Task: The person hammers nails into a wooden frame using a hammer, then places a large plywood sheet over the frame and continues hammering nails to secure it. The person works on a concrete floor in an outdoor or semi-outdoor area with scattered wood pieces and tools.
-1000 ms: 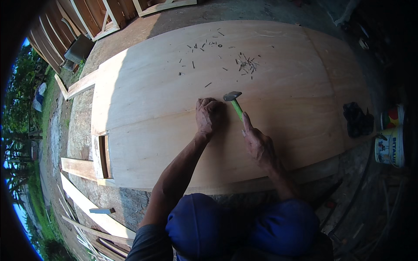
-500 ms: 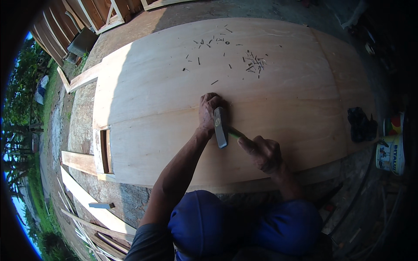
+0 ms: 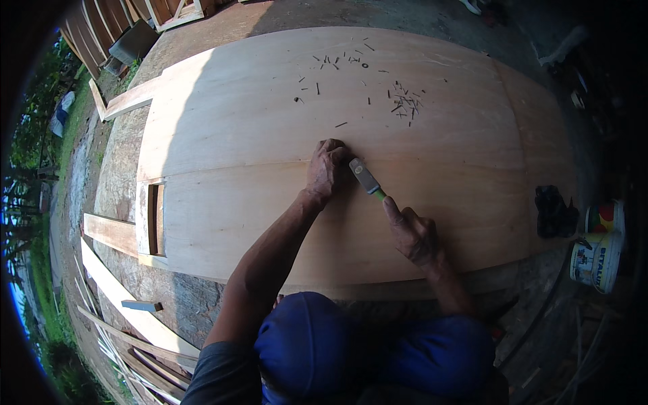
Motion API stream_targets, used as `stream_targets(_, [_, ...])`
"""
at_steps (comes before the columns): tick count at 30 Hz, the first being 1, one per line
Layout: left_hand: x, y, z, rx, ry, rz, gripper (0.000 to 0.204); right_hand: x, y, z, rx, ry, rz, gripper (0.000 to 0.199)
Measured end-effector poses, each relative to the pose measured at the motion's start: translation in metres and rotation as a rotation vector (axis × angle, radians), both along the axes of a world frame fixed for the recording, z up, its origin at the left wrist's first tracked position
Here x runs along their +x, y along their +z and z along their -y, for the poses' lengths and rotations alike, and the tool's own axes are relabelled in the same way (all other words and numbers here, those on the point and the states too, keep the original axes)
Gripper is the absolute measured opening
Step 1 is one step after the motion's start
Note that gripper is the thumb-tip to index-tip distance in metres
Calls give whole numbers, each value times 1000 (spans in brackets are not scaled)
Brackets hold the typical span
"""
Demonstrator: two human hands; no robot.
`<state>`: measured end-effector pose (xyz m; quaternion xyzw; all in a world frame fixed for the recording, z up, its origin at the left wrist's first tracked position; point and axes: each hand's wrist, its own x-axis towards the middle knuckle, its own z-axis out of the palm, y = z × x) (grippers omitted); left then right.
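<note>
A broad plywood sheet [image 3: 236,209] lies before me, with a seam running across it. My left hand [image 3: 327,167] is on the seam near the middle, fingers closed and bunched together against the wood; whatever they pinch is hidden. In my right hand [image 3: 413,235] is a hammer [image 3: 364,177], gripped by its green handle with the thumb stretched along it. The grey hammer head is just right of my left fingertips, apparently close to the wood. Beyond my hands, loose nails [image 3: 405,101] are scattered over the sheet, several of them heaped together.
A black plastic bag [image 3: 556,212] sits on the sheet's right end, beside a white bucket [image 3: 595,262]. At the left, a framed slot [image 3: 156,219] shows at the sheet's edge. Wooden boards [image 3: 111,233] and thin strips lie on the ground at left.
The hammer head has swung from over my left hand to the right of its fingertips. My left hand stays closed on the seam. The whole view has shifted slightly.
</note>
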<state>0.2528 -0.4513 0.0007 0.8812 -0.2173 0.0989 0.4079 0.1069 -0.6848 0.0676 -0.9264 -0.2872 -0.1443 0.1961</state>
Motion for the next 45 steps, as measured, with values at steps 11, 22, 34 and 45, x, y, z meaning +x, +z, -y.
stream_targets(11, [-1, -12, -17, 29, 43, 13, 21, 16, -16, -21, 70, -169, -337, 74])
stream_targets(22, [1, -8, -16, 40, 66, 39, 18, 22, -1, -27, 153, -202, -441, 73])
stream_targets(34, [17, -8, -33, -182, 425, 15, 16, 23, -54, 14, 622, -282, -572, 62])
stream_targets(45, [130, 31, -52, 77, 752, -391, 28, 22, -50, 11, 803, -318, -721, 60])
